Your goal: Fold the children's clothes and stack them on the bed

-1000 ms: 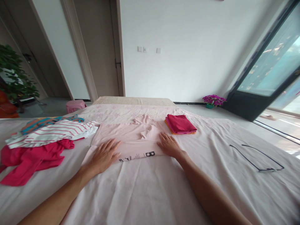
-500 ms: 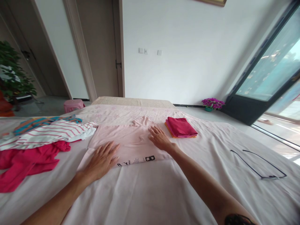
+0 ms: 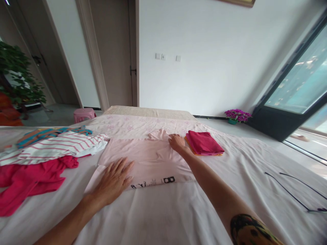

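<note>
A pale pink T-shirt [image 3: 143,149] with black print along its near edge lies folded over on the bedsheet. My left hand [image 3: 114,178] rests flat on its near left part, fingers stretched out. At the far right of the shirt, my right hand [image 3: 177,143] has its fingers bent and closed on the cloth beside the small sleeve [image 3: 158,134]; its fingertips are partly hidden. Just right of that hand sits a neat stack of folded clothes [image 3: 205,142], red on top with pink and orange below.
On the left lie a loose red garment [image 3: 38,177], a white striped one [image 3: 61,143] and a blue-and-orange striped one [image 3: 48,132]. Eyeglasses [image 3: 288,192] rest on the sheet at right. Beyond the bed are a pink stool [image 3: 83,115] and purple flowers [image 3: 237,115].
My right hand has slid farther away and slightly right, from lying spread on the shirt to bent fingers near the sleeve. My left hand stays on the shirt. The view has turned slightly left.
</note>
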